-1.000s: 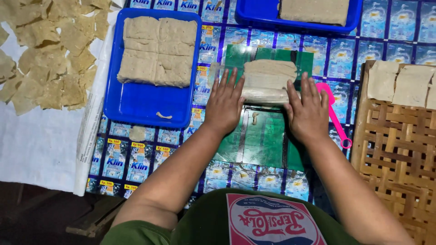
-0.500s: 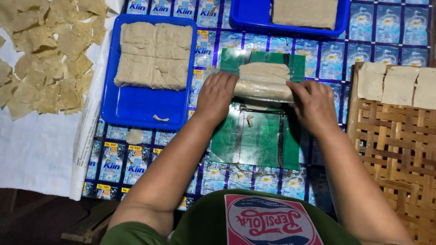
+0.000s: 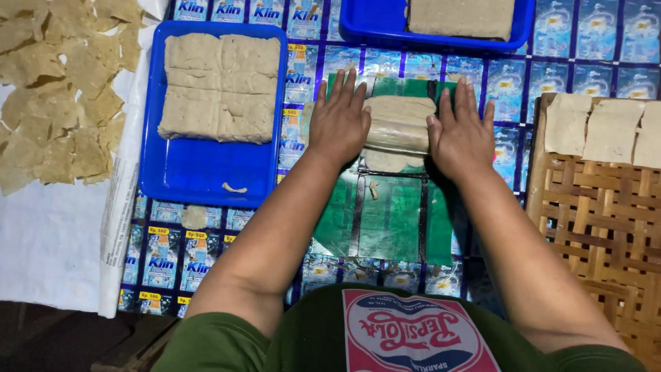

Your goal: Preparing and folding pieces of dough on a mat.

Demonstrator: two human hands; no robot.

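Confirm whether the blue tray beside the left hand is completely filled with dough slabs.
No, the dough slabs cover only the far part of the blue tray.

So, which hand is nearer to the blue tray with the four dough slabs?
Left. The left hand lies just right of the blue tray, on the roller's end; the right hand is farther right, beyond the dough sheet.

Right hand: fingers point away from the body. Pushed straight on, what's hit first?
Likely the near rim of the upper blue tray, past the green sheet's far edge; the right hand has only patterned mat between. Depth unclear.
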